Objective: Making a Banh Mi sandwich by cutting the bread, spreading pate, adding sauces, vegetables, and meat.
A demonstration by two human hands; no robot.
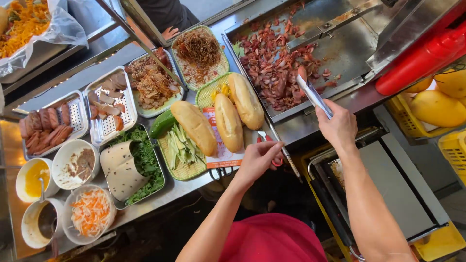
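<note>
My right hand [338,127] grips metal tongs [310,92] whose tips pinch a piece of meat over the griddle [349,48], where many reddish meat slices [272,63] lie. My left hand [259,157] rests at the counter edge by red-handled scissors [276,150], touching them; whether it grips them is unclear. Three baguettes [228,119] lie just left of that hand, on a green woven tray [206,94] and paper.
Metal trays hold sausages [46,127], sliced meats [110,104], herbs [145,160] and cucumber strips [182,148]. Bowls of sauce [34,178] and shredded carrot [90,212] stand at the left. A red bottle [422,60] and yellow mangoes [437,106] are on the right. Another person's hand [170,33] is at the top.
</note>
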